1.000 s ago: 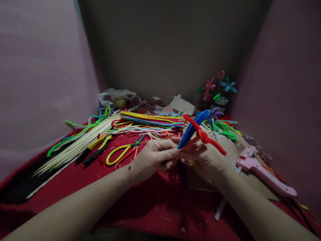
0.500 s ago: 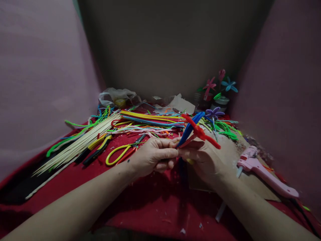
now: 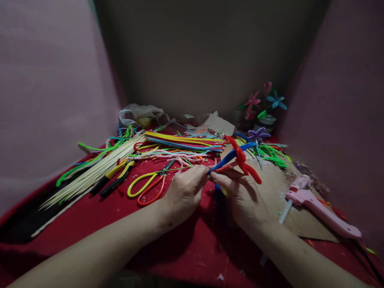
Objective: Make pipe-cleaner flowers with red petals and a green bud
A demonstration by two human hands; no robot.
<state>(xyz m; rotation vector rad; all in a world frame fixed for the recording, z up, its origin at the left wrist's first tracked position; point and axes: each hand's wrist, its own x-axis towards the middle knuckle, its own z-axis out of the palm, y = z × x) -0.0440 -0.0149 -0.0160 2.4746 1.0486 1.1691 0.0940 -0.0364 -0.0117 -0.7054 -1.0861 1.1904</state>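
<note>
Just below the centre of the frame, the left hand (image 3: 189, 190) and the right hand (image 3: 243, 192) meet, each in closed grip, pinching the near ends of the blue pipe cleaners (image 3: 230, 156) beside the red pipe cleaners (image 3: 241, 155). Joining these ends seems in hand; next probably needs a firm, steady twist.

Free passage, near side of the scissors (image 3: 158, 173): a low strip of red cloth (image 3: 99, 216), bounded by the left forearm (image 3: 114, 244). Obstacles left of the scissors are the pliers (image 3: 117, 185), then a bundle of pale sticks (image 3: 99, 170); coloured stems (image 3: 183, 140) bar the far side. To their right stand the left hand (image 3: 186, 192), the right hand (image 3: 243, 196) and, well apart, the pink glue gun (image 3: 324, 210).
</note>
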